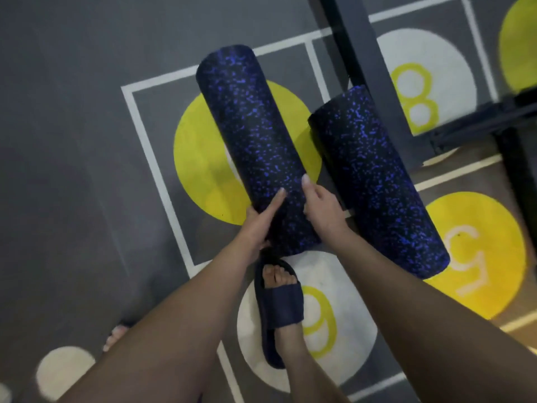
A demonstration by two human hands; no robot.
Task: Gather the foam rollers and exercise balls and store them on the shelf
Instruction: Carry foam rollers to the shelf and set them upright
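A black foam roller with blue speckles (pixel 250 132) points away from me over the numbered floor mat. My left hand (pixel 261 219) and my right hand (pixel 322 207) both grip its near end, one on each side. A second speckled foam roller (pixel 377 175) lies on the floor just to the right, its far end by a black post. No exercise ball is in view.
A black metal rack frame (pixel 366 68) with a low crossbar (pixel 479 123) stands at the upper right. The grey floor mat (pixel 72 126) carries white lines and numbered yellow and white circles. My foot in a dark slide sandal (pixel 279 303) is planted below the rollers.
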